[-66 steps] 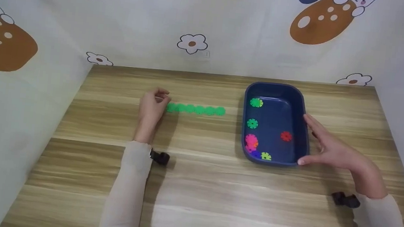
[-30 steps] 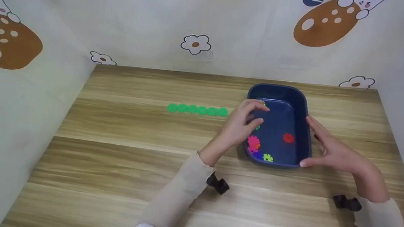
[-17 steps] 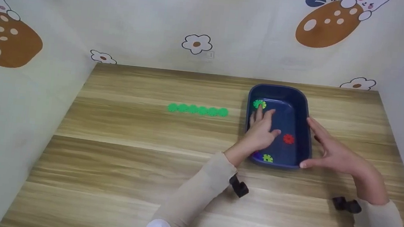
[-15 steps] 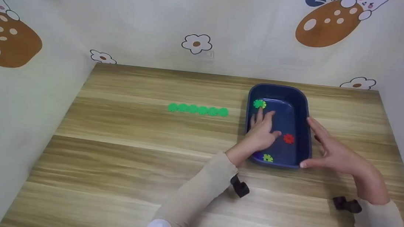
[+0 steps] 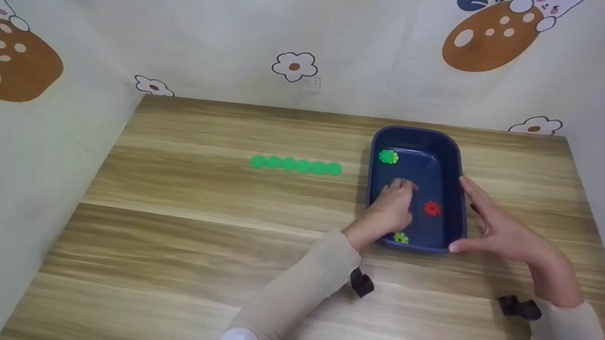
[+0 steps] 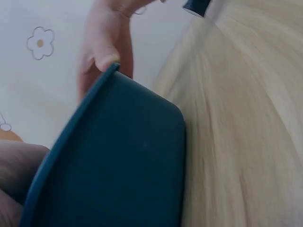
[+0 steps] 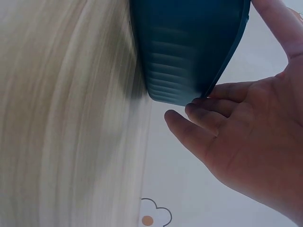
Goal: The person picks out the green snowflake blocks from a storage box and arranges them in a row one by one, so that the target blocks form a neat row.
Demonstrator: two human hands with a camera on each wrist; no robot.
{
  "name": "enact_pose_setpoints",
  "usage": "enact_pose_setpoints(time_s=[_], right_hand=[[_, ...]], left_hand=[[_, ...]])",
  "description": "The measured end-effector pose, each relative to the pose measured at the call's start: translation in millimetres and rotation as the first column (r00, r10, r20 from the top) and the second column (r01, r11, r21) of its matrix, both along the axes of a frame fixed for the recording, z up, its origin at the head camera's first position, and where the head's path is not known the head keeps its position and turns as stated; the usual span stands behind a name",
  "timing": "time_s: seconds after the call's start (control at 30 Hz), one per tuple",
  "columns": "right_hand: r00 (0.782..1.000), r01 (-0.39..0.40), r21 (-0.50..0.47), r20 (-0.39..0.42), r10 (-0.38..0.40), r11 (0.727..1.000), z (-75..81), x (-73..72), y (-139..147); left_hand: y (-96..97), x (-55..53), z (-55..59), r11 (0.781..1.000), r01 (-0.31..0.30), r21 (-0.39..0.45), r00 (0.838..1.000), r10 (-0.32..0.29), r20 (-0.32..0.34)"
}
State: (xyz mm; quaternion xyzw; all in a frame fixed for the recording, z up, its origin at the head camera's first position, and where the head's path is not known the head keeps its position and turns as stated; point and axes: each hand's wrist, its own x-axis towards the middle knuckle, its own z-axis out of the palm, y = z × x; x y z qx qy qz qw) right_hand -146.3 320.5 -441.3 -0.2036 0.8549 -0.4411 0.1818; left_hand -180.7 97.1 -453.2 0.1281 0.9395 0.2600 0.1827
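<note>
A dark blue plastic bin stands on the table. My left hand is inside it, fingers bent down toward its floor; the fingertips, and anything between them, are hidden. A green notched disc with a yellow one under it lies at the bin's far left. A red disc lies right of the hand, and a yellow-green disc near the front wall. My right hand steadies the bin from its right side, thumb at the near corner and fingers spread along the rim.
Left of the bin, a straight row of several green discs lies on the wooden table. A patterned cloth hangs behind the table and along its left side.
My left hand has gone from the row's left end into the bin, its extended fingers since drawing back and bending. The green disc it passed over is now out of sight. My right hand stays put.
</note>
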Motion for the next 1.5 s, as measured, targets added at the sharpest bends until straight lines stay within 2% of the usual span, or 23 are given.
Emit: enact_pose_setpoints(time_s=[0.1,0.23,0.43,0.5,0.57,0.67,0.8,0.9,1.0,1.13,1.3,1.4,1.5], right_hand=[[1.000,0.002,0.007,-0.006,-0.002,1.000,0.0,0.3,0],[1.000,0.005,0.009,-0.017,-0.005,1.000,0.5,0.7,0],[1.000,0.010,0.016,-0.017,-0.010,1.000,1.0,1.7,-1],[1.000,0.012,0.011,-0.009,-0.012,1.000,0.9,2.0,-1],[1.000,0.014,-0.001,0.005,-0.014,1.000,0.7,2.3,-1],[1.000,0.016,0.000,0.013,-0.016,1.000,0.6,2.7,-1],[1.000,0.018,0.015,0.022,-0.018,1.000,1.3,2.4,-1],[0.999,0.016,0.009,0.030,-0.016,1.000,1.6,1.9,-2],[1.000,0.012,0.002,0.023,-0.012,1.000,1.3,1.8,-1],[1.000,0.006,0.006,0.002,-0.006,1.000,1.0,1.8,-1],[1.000,0.012,0.013,0.012,-0.012,1.000,2.2,1.3,-1],[1.000,0.010,0.016,0.009,-0.010,1.000,2.2,1.4,-1],[1.000,0.006,0.013,0.002,-0.006,1.000,2.2,1.6,-1]], left_hand=[[1.7,2.5,-2.2,0.987,0.067,-0.149,0.992,-0.081,-0.092],[4.5,5.6,-4.1,0.950,0.087,-0.299,0.976,-0.142,-0.168],[7.4,8.1,-4.9,0.915,0.077,-0.395,0.971,-0.159,-0.179],[7.3,7.9,-5.1,0.913,0.082,-0.400,0.968,-0.168,-0.186],[6.5,7.9,-4.6,0.919,0.085,-0.384,0.965,-0.173,-0.199],[4.8,7.4,-4.2,0.940,0.097,-0.328,0.962,-0.173,-0.211],[1.9,6.1,-2.2,0.970,0.105,-0.221,0.970,-0.149,-0.192],[-0.4,4.8,-0.7,0.992,0.090,-0.087,0.984,-0.102,-0.145],[-2.8,4.2,0.2,0.996,0.069,0.062,0.994,-0.063,-0.093],[-5.0,3.9,1.0,0.970,0.058,0.236,0.997,-0.044,-0.064],[-7.2,3.1,3.1,0.920,0.037,0.391,0.999,-0.021,-0.046],[-10.5,3.6,4.0,0.880,0.019,0.474,0.999,0.000,-0.040],[-14.9,4.5,4.8,0.831,0.016,0.557,0.999,0.009,-0.041]])
